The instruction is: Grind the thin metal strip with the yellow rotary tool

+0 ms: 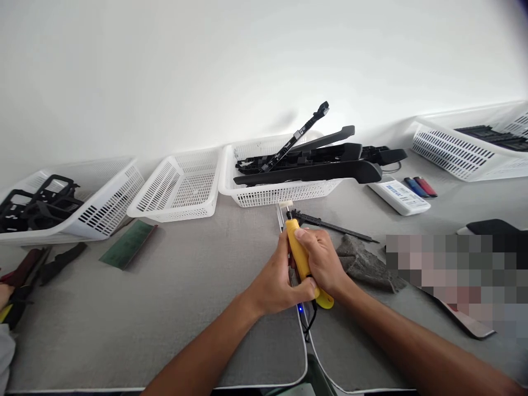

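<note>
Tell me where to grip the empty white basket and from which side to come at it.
Take the empty white basket by its near rim, coming from the front. It tilts with its open mouth toward the table's near edge, so that rim is exposed. Baskets flank both sides, and the wall stands close behind it.

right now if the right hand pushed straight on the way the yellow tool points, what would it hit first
Probably the white basket holding long black parts. The yellow tool in the right hand aims up-table at its front wall, though depth is hard to judge.

Both hands (299, 269) curled shut, pressed together, forearms converging.
</note>
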`<state>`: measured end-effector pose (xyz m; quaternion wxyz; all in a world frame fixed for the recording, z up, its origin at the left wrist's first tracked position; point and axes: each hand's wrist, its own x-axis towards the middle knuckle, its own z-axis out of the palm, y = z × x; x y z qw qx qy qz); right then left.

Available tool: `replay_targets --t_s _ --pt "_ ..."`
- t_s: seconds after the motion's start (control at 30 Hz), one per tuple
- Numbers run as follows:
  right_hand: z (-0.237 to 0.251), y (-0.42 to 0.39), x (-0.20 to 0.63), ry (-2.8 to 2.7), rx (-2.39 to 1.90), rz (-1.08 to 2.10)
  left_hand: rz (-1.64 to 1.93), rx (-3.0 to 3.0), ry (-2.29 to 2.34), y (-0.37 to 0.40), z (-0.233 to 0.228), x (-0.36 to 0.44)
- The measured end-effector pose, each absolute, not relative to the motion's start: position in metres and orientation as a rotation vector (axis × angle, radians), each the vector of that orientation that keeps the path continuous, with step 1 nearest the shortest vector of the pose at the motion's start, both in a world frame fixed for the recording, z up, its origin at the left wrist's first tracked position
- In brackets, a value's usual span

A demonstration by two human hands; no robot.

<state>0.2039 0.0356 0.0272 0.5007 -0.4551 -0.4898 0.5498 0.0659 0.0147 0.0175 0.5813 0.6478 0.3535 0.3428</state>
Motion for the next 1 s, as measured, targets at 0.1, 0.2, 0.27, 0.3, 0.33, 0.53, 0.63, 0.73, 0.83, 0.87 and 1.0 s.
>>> replay_targets --t_s 0.1,0.2,0.27,0.3,0.33,0.53,0.63,0.73,0.83,0.87,1.0 --pt "0.0261 0.0355 0.2041 -1.190 -1.109 1.332 0.779 1.526 0.858 0.0149 0.0168 0.0661" --pt "0.0257 0.0353 0.2045 -1.189 -1.106 1.351 0.766 1.540 0.858 0.0150 0.0166 0.0659" --pt "0.0255 0.0351 0.2048 -1.184 -1.103 1.357 0.772 1.541 0.839 0.0154 0.0168 0.0657" --pt "0.0254 0.0351 0.2049 -1.180 -1.105 1.360 0.777 1.540 0.828 0.0156 0.0170 0.0656" --pt "0.0253 0.0350 0.2049 -1.175 -1.108 1.363 0.783 1.539 0.816 0.0160 0.0172 0.0655" --pt "0.0277 0.0356 0.2038 -1.169 -1.109 1.363 0.826 1.524 0.784 0.0174 0.0172 0.0654" --pt "0.0306 0.0357 0.2033 -1.184 -1.107 1.375 0.842 1.536 0.782 0.0170 0.0169 0.0651" --pt "0.0325 0.0355 0.2032 -1.186 -1.099 1.377 0.827 1.526 0.789 0.0163 0.0174 0.0647" --pt "0.0318 0.0352 0.2035 -1.183 -1.089 1.378 0.816 1.513 0.789 0.0157 0.0173 0.0649" --pt "0.0310 0.0352 0.2038 -1.187 -1.088 1.375 0.810 1.510 0.790 0.0156 0.0170 0.0651" --pt "0.0270 0.0359 0.2050 -1.224 -1.090 1.353 0.792 1.510 0.801 0.0153 0.0148 0.0664"
